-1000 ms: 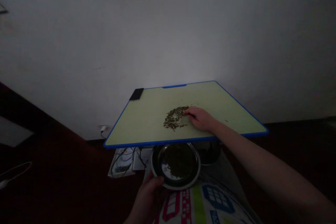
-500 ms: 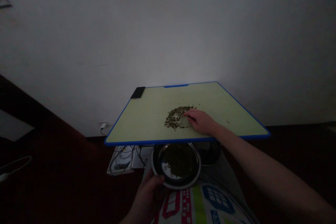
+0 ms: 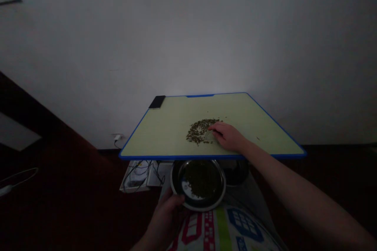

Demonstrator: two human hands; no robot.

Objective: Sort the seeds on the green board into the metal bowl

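A small green table with a blue rim point(image 3: 165, 133) stands against a white wall. A heap of small dark green beans point(image 3: 198, 131) lies on it. My right hand point(image 3: 228, 136) rests on the tabletop at the heap's right side, fingers curled with their tips among the beans. Just below the table's near edge my left hand point(image 3: 166, 219) grips the rim of a round steel plate point(image 3: 176, 186) that holds more of the same beans.
A black phone point(image 3: 157, 102) lies on the table's far left corner. A second dark bowl point(image 3: 237, 170) sits under the table edge at right. Cables and a white box point(image 3: 137, 176) lie on the floor; a patterned cloth point(image 3: 224, 229) covers my lap.
The view has shifted slightly. My right hand stays at the heap with only small finger movements; the left hand keeps holding the plate.
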